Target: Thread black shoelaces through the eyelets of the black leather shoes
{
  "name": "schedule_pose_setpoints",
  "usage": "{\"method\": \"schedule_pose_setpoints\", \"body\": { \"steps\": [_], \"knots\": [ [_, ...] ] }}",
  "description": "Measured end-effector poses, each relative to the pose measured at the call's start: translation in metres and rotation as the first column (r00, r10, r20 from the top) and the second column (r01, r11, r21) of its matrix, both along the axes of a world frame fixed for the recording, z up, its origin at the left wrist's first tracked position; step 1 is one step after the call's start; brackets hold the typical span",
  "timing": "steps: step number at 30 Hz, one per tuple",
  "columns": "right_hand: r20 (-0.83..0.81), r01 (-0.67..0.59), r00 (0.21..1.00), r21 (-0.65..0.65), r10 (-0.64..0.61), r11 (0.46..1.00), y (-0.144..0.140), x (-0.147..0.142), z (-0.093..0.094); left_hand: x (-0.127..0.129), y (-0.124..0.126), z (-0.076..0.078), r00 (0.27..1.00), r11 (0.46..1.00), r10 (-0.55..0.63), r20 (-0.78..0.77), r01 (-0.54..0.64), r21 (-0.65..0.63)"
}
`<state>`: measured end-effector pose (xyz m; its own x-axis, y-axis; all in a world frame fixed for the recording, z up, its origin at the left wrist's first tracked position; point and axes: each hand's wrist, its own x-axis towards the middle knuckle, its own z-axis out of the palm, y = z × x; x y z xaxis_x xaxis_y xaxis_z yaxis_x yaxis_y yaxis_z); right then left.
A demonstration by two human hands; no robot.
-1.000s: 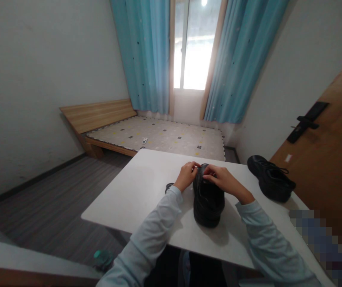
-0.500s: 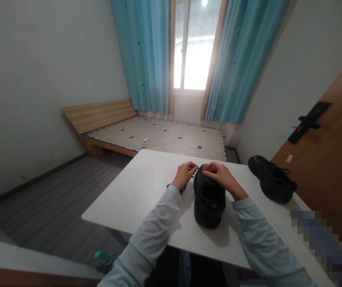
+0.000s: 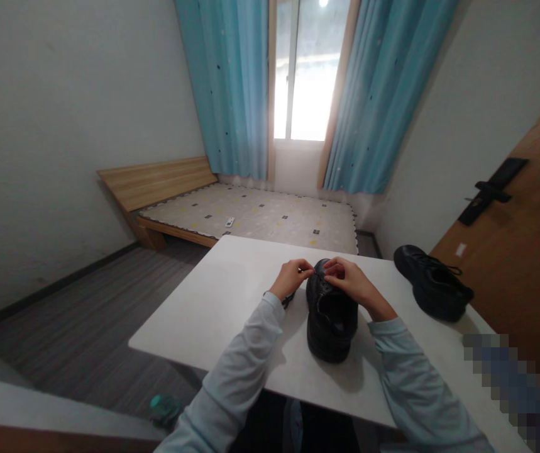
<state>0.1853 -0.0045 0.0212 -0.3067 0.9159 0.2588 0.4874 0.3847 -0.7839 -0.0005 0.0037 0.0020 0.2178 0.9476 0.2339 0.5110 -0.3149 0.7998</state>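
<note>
A black shoe (image 3: 332, 324) stands on the white table (image 3: 203, 302), its heel toward me and its toe pointing away. At the lacing area, my left hand (image 3: 292, 278) is closed in a pinch on a thin black shoelace at the shoe's left side. A dark loop of lace (image 3: 288, 299) hangs below that wrist, over the table. My right hand (image 3: 351, 283) has its thumb and fingertips closed over the front right of the lacing. What lies between those fingertips is too small to make out. The two hands are a small gap apart.
A second black shoe (image 3: 432, 283), laced, lies at the table's right side. Beyond the table is a bed (image 3: 260, 214) with a white remote (image 3: 230, 222) on it. A wooden door (image 3: 524, 239) stands at right. A green-capped container (image 3: 163, 406) is on the floor at lower left.
Both hands have shifted slightly at the front of the shoe, with the left fingertips now closer over the lacing. The shoe has barely moved.
</note>
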Motion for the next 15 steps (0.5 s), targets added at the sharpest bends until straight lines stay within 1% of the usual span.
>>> {"method": "schedule_pose_setpoints", "body": {
  "steps": [10, 12, 15],
  "knots": [
    [0.049, 0.014, 0.999, 0.038, -0.016, 0.999, -0.0026, -0.0022, 0.002, 0.0011, 0.0002, -0.0022, 0.999, 0.998, -0.027, -0.031, 0.029, 0.063],
    [0.081, 0.061, 0.994, 0.081, -0.067, 0.995, -0.005, -0.0039, 0.0043, 0.0012, 0.0002, -0.0019, 0.999, 0.997, -0.026, -0.042, 0.029, 0.071],
    [0.159, 0.17, 0.967, 0.173, -0.198, 0.97, -0.0084, -0.0061, 0.0074, 0.0011, 0.0007, -0.0015, 0.998, 0.997, -0.022, -0.054, 0.026, 0.073]
  ]
}}
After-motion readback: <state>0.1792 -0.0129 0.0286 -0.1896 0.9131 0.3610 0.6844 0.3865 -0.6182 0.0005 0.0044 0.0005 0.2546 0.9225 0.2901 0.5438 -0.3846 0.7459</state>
